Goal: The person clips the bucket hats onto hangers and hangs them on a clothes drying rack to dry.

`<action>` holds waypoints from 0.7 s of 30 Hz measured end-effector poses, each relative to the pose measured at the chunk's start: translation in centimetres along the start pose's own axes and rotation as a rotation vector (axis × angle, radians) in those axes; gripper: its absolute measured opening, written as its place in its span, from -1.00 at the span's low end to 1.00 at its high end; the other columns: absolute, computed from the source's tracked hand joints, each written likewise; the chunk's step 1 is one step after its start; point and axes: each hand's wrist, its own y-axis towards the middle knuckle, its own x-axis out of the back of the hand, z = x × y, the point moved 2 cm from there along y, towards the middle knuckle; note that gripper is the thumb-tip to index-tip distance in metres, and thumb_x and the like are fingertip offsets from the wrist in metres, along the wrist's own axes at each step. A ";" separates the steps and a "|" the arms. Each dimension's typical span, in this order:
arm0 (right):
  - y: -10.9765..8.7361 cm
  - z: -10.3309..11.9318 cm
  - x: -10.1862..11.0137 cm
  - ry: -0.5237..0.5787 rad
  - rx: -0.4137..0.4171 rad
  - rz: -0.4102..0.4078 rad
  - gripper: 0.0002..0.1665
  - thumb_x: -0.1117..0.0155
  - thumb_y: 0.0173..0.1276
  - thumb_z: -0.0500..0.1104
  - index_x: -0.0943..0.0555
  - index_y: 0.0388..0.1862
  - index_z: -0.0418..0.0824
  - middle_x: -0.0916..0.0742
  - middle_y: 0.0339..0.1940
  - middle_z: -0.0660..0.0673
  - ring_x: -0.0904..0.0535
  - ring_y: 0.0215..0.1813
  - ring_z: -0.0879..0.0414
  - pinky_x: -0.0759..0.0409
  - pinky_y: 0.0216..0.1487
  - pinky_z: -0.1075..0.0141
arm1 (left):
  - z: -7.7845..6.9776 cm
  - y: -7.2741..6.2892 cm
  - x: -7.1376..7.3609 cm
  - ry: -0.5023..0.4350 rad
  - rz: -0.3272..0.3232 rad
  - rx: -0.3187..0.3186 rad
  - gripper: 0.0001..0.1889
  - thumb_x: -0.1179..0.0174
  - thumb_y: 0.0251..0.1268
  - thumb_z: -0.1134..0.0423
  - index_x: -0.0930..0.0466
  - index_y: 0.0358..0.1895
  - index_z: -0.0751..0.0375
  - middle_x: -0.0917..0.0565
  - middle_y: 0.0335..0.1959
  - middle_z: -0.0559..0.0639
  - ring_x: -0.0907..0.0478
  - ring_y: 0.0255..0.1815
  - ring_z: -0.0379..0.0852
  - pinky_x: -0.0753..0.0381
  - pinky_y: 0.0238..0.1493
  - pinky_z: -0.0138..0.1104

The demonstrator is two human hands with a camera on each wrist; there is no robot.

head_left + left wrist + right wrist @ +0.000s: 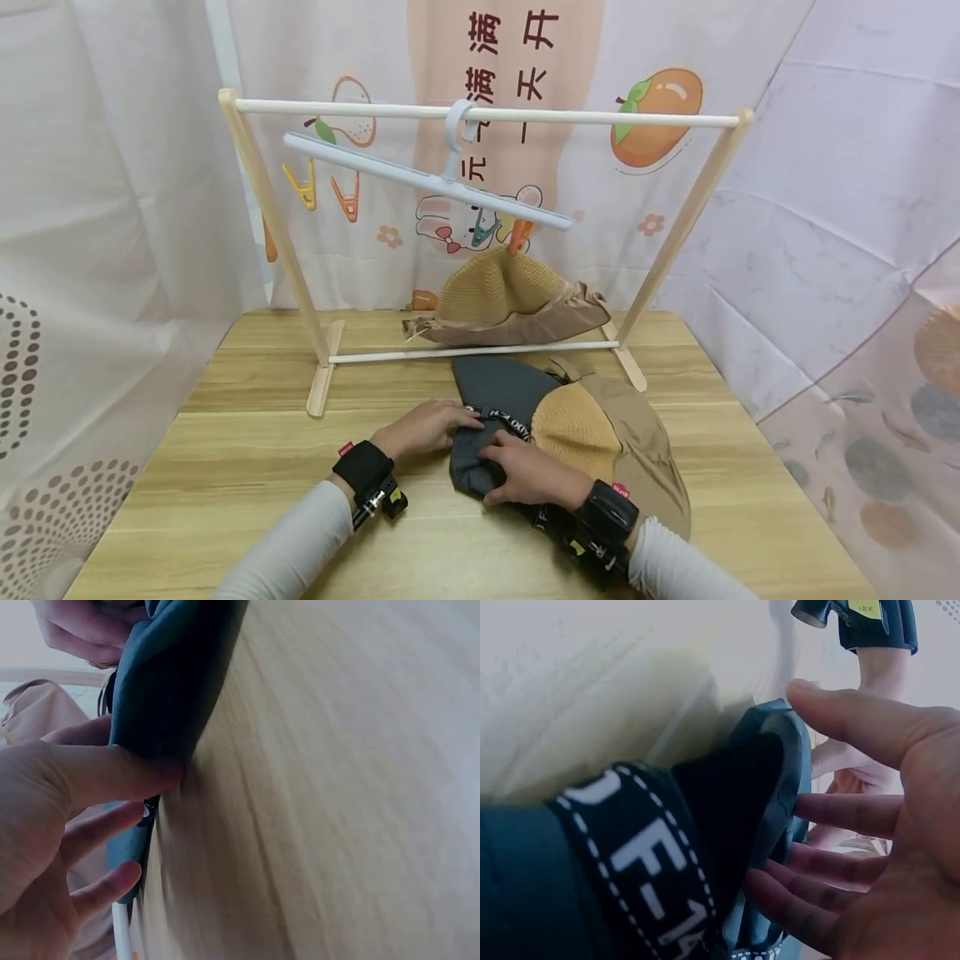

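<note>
Pale printed curtains (127,167) surround a wooden desk (240,467). Across its far part stands a wooden rack (277,225) with white bars. On the desk in front, towards the right, lies a hat (615,433) with a straw crown and a brown fabric brim; against its left side lies dark grey fabric (498,385), and whether the two are joined I cannot tell. A second straw-and-brown hat (506,300) hangs near the rack's lower bar, below a pale blue hanger (442,182) that is hooked on the upper bar and tilted, right end lower. The right hand (528,471) has its fingers spread apart, tips touching the grey fabric. The left hand (427,429) pinches that fabric's left edge between thumb and fingers. A black lettered band (649,859) runs along the fabric. Smallest are the clips: orange (520,236) at the hanging hat's top, teal (486,227) just beside it, yellow (303,185) and coral (347,198) below the hanger's left half
</note>
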 end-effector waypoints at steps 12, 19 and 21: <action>0.0 0.3 -0.8 -0.069 0.032 -0.006 -0.30 -0.49 0.13 0.13 -0.60 0.17 -0.20 -0.53 -0.03 -0.05 -0.53 -0.09 0.20 -0.56 -0.10 0.34 | -0.2 0.2 -0.3 0.016 0.074 0.026 -0.51 -0.22 0.21 0.40 -0.59 0.22 -0.02 -0.48 0.38 -0.05 -0.33 0.46 0.00 -0.35 0.40 -0.07; 0.1 0.1 -1.5 -0.107 0.041 -0.077 -0.38 -0.50 0.12 0.12 -0.66 0.08 -0.20 -0.54 -0.10 -0.04 -0.52 -0.14 0.21 -0.54 -0.14 0.35 | -0.7 0.3 -0.5 0.015 0.086 0.056 -0.58 -0.19 0.30 0.35 -0.60 0.21 0.00 -0.49 0.37 -0.02 -0.32 0.45 0.04 -0.33 0.40 -0.01; 0.1 0.2 -1.6 -0.145 0.065 -0.098 -0.39 -0.50 0.10 0.11 -0.67 0.05 -0.21 -0.55 -0.13 -0.03 -0.51 -0.16 0.21 -0.54 -0.15 0.35 | -0.9 0.3 -0.4 0.014 0.072 0.043 -0.60 -0.20 0.29 0.36 -0.61 0.20 0.03 -0.51 0.35 0.01 -0.34 0.44 0.06 -0.35 0.38 0.00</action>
